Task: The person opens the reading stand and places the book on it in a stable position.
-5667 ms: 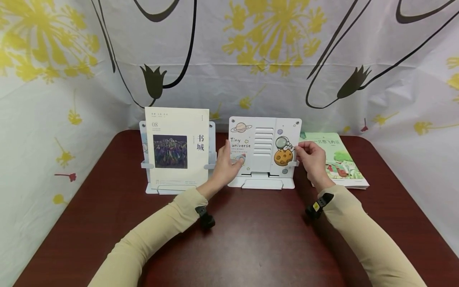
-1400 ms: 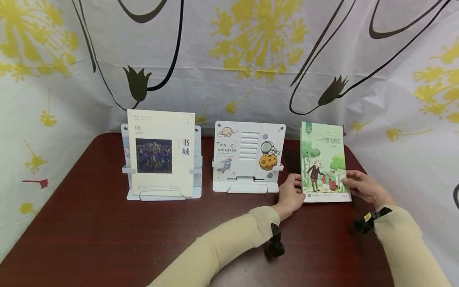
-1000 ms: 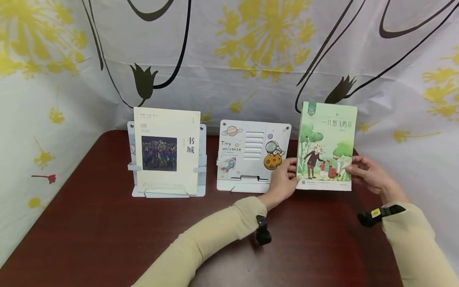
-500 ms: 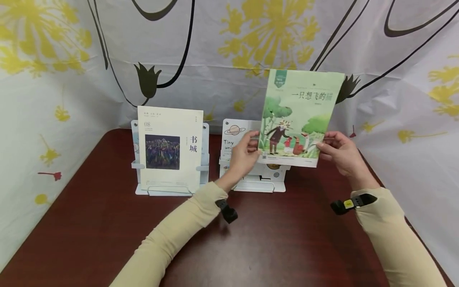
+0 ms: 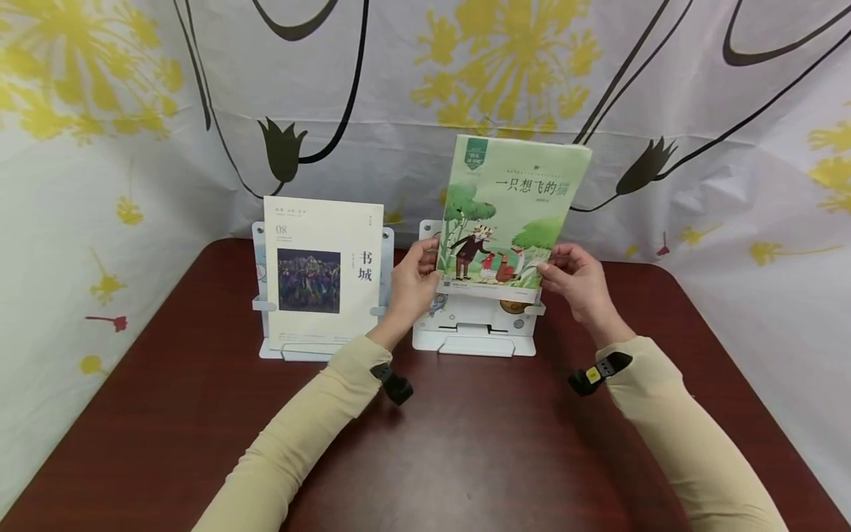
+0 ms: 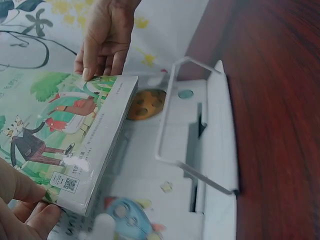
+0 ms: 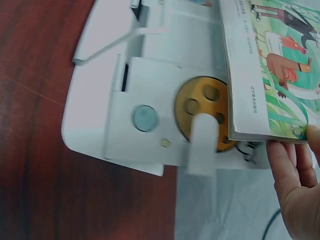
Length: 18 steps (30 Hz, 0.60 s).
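A green illustrated book (image 5: 508, 214) is held up, slightly tilted, in front of the white book stand (image 5: 473, 323). My left hand (image 5: 414, 284) pinches its lower left edge, thumb on the cover and fingers behind. On the opposite edge, my right hand (image 5: 580, 284) grips it in the same way. Both wrist views show a gap between the book's bottom edge and the stand's lower ledge; the wire holder (image 6: 167, 115) on that ledge sticks out. Beside the orange planet print, a white side clip (image 7: 203, 142) is visible. Most of the stand's face is hidden by the book.
To the left, a second, pale blue stand (image 5: 388, 247) bears a cream book (image 5: 359, 325) with a dark picture, close to my left forearm. Both stands rest on a dark red-brown table (image 5: 465, 451). A patterned cloth (image 5: 399, 96) hangs behind.
Both hands took up the green book from the table at the right, raised it, and carried it left to the white stand. Earlier, they were touching that stand's sides.
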Each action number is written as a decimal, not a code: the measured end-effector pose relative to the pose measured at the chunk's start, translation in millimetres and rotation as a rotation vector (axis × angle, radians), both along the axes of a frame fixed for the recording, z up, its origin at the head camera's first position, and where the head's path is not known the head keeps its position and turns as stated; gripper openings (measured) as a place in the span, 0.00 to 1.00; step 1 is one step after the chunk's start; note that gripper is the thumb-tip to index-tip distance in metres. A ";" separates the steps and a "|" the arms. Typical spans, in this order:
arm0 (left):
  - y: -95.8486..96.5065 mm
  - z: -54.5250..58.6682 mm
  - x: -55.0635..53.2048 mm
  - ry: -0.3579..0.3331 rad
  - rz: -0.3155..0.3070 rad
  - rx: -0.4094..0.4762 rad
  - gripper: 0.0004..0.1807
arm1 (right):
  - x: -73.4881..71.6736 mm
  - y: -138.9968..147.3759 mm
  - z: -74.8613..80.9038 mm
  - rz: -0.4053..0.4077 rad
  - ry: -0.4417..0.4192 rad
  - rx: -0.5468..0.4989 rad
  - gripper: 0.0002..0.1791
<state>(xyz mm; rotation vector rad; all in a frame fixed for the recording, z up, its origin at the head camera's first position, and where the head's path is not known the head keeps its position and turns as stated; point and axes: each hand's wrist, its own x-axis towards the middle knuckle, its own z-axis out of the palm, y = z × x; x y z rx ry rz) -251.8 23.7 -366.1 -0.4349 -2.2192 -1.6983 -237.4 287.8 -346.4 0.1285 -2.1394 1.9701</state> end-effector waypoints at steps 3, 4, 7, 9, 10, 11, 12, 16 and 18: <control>-2.5 -4.0 -1.5 0.007 0.012 0.011 0.22 | -2.2 -3.8 -5.4 -0.020 0.005 0.073 0.10; -2.7 -5.0 -1.5 0.014 0.012 0.014 0.22 | -2.2 -4.4 -6.5 -0.029 0.008 0.095 0.10; -3.3 -7.3 -1.7 0.041 0.013 0.013 0.22 | -2.5 -5.6 -8.2 -0.041 0.022 0.108 0.10; -3.9 -8.4 -1.6 0.057 0.015 0.009 0.22 | -3.2 -6.1 -9.3 -0.040 0.030 0.108 0.09; -4.5 -9.0 -1.2 0.060 0.015 0.007 0.22 | -3.6 -6.1 -10.1 -0.040 0.034 0.114 0.09; -4.9 -9.7 -0.7 0.060 0.015 0.005 0.22 | -4.1 -6.0 -11.1 -0.040 0.033 0.120 0.09; -5.4 -10.9 -0.6 0.060 0.014 0.003 0.22 | -4.3 -6.0 -12.4 -0.041 0.032 0.135 0.09; -7.1 -16.3 0.9 0.026 0.010 -0.018 0.25 | -3.0 -6.9 -18.3 -0.053 0.019 0.212 0.12; -7.7 -18.9 1.4 0.010 0.010 -0.032 0.27 | -1.1 -7.8 -21.4 -0.061 0.021 0.252 0.15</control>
